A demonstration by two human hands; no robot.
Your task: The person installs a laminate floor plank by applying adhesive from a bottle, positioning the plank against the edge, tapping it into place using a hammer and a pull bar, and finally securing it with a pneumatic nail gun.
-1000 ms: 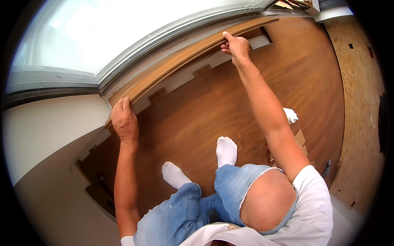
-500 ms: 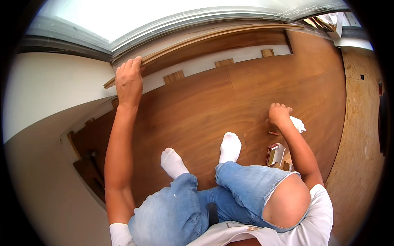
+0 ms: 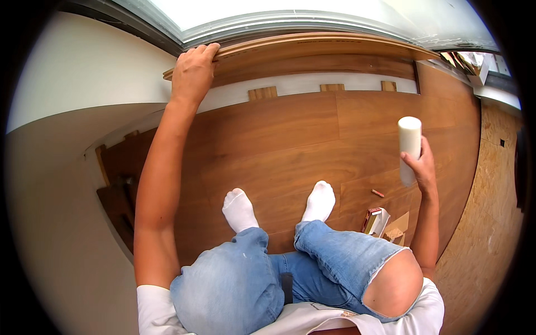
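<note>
My left hand [image 3: 194, 70] grips the left end of a long brown wooden floorboard [image 3: 312, 39], fingers over its upper edge. The board is tilted up along the window side at the far end of the floor. My right hand [image 3: 424, 167] is wrapped round a white bottle [image 3: 410, 137] and holds it above the laid floor at the right. The flat, round base of the bottle is uppermost; its nozzle is not visible. Below the tilted board, several small wooden blocks [image 3: 262, 93] sit along a white strip [image 3: 301, 81] at the edge of the laid flooring [image 3: 268, 134].
A short red stick [image 3: 378, 193] lies right of my feet, near a small open red-and-white box [image 3: 375, 221] and a cardboard piece [image 3: 397, 226]. A pale wall [image 3: 95, 72] rises at the left. Bare board subfloor [image 3: 474, 212] runs along the right.
My right hand has lifted the bottle and turned it base up. The left end of the floorboard has risen toward the window with my left hand. The view has shifted slightly.
</note>
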